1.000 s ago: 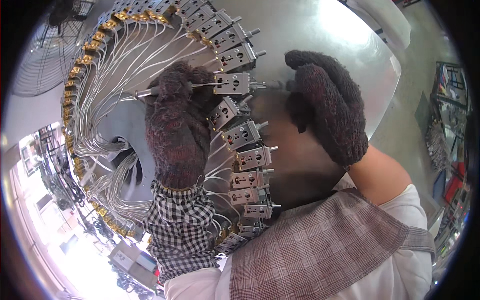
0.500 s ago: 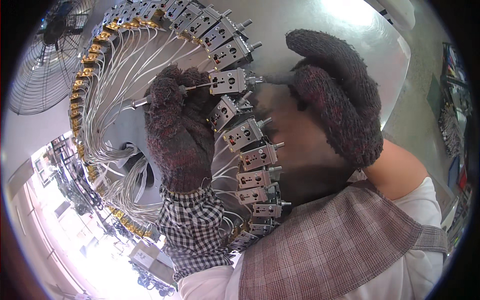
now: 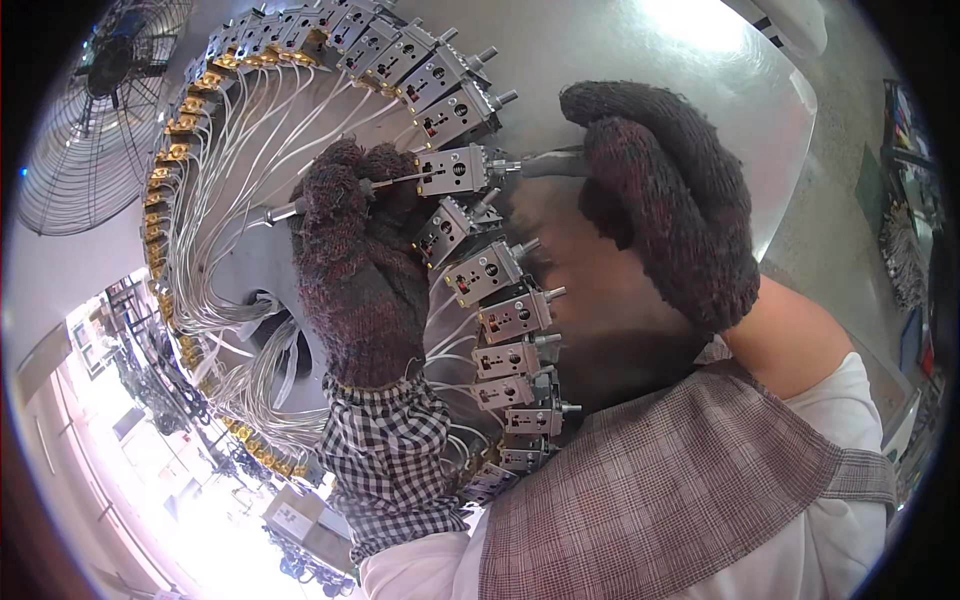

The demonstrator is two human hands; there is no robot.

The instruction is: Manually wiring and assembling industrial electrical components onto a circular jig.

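Both my hands wear dark knitted gloves. My left hand point(image 3: 355, 260) is closed around a slim metal rod-like tool point(image 3: 283, 212); its thin tip lies across the face of a small metal control box point(image 3: 460, 170) with a shaft. On the box's other side, my right hand point(image 3: 680, 200) is curled shut around a grey, handle-like piece point(image 3: 553, 163) that meets the shaft. The fingers hide most of this piece, so its kind is unclear. Similar boxes point(image 3: 483, 272) stand beside it in a curved row, joined to thin silvery tubes point(image 3: 210, 240).
The boxes and tubes ring a metal surface point(image 3: 680, 50), with a dark round opening point(image 3: 275, 325) amid the tubes. A wire-caged fan point(image 3: 100, 130) stands at the far left. Several goods fill a rack point(image 3: 905, 200) at the right.
The thin tip in my left hand has moved from the box's edge onto its face. My right hand has shifted slightly down and turned, and the grey piece shows more.
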